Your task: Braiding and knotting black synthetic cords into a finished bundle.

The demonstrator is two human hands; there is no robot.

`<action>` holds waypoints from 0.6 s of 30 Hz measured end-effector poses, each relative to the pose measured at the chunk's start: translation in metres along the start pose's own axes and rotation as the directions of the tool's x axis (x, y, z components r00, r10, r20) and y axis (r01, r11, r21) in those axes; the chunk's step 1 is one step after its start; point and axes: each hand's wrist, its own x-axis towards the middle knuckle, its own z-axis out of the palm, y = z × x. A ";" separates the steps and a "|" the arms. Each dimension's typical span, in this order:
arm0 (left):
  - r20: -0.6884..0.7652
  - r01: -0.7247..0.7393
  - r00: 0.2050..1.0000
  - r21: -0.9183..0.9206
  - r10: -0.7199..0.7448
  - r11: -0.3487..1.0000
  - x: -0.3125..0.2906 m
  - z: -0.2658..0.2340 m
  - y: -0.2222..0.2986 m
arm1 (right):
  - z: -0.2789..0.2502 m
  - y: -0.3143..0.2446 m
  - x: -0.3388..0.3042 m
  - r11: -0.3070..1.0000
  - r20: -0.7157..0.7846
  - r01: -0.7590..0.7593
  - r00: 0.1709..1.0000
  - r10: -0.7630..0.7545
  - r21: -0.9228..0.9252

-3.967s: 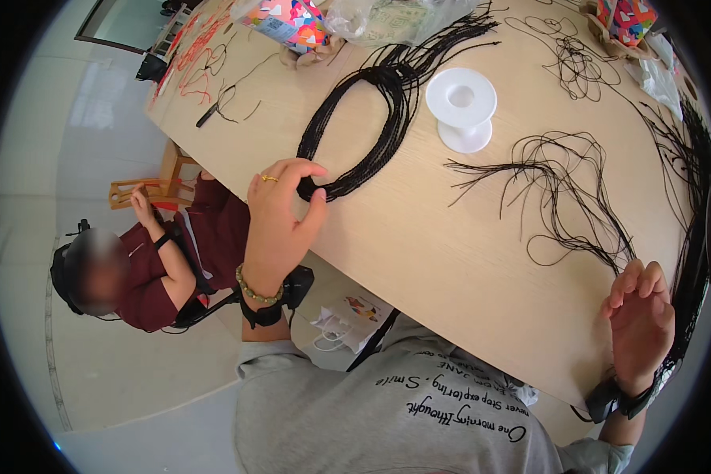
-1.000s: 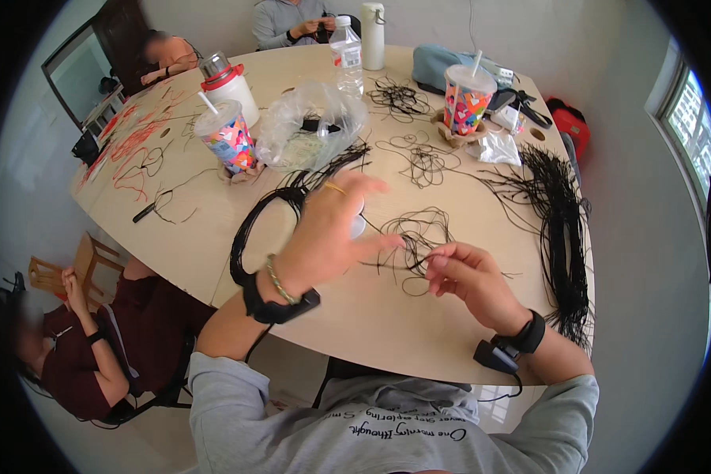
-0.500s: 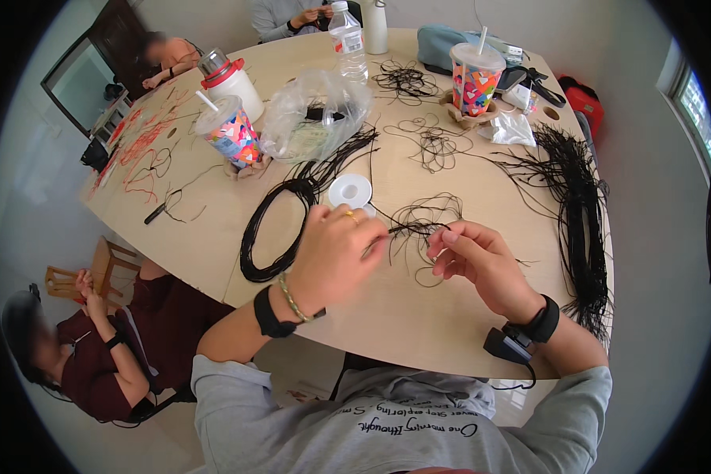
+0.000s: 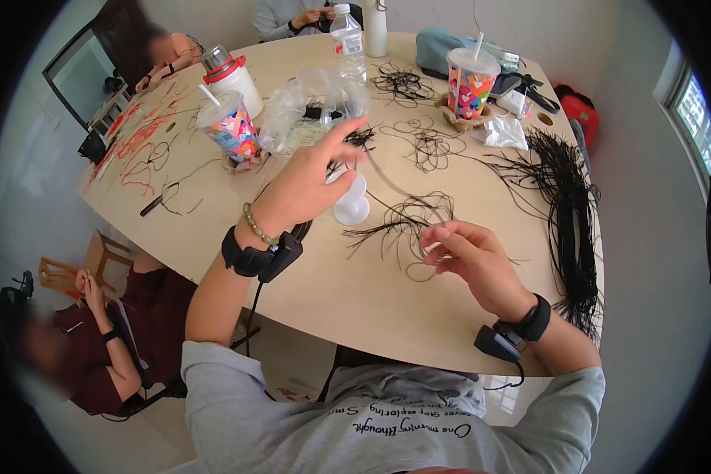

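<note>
"How do the hands stand, nearest first?"

"Right of centre, the right hand (image 4: 475,259) seems to pinch the loose black cords (image 4: 405,225), which lie mid-frame on the bench (image 4: 387,316). The left hand (image 4: 304,178), left of centre, is spread and blurred; whether it grips a strand cannot be told."

"What could go wrong?"

"A hasty pull could knot the cords; a sweeping hand could topple the white spool (image 4: 351,210) or, upper centre, snag the plastic bag (image 4: 347,91)."

A pale tabletop (image 4: 324,304) is strewn with black cords (image 4: 381,230); a thick black bundle (image 4: 570,229) is laid along the right edge, and red cords (image 4: 132,144) are scattered at far left. Also carried are a white spool (image 4: 352,212), a plastic bag (image 4: 280,118), a bottle (image 4: 348,49) and two patterned cups (image 4: 235,133) in brown holders (image 4: 245,164).
</note>
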 end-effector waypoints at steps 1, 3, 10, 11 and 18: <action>0.001 -0.006 1.000 0.000 0.006 1.000 0.001 -0.001 0.003 | -0.004 -0.001 -0.005 1.000 -0.004 0.005 1.000 -0.005 -0.002; -0.030 0.092 0.996 0.380 -0.087 0.921 -0.001 0.001 0.008 | -0.012 -0.003 -0.015 0.999 -0.052 0.033 0.998 -0.033 0.000; 0.101 0.033 0.991 0.474 -0.091 0.880 -0.002 -0.010 -0.002 | -0.024 0.008 -0.036 0.961 0.169 0.039 0.986 0.008 -0.275; 0.053 0.036 0.996 0.511 -0.073 0.859 0.001 -0.019 0.001 | -0.023 0.012 -0.036 0.953 0.245 0.084 0.969 -0.010 -0.292; 0.114 -0.013 0.993 0.347 -0.028 0.938 0.067 -0.029 0.010 | -0.019 0.028 -0.038 0.921 0.352 0.084 0.934 0.060 -0.380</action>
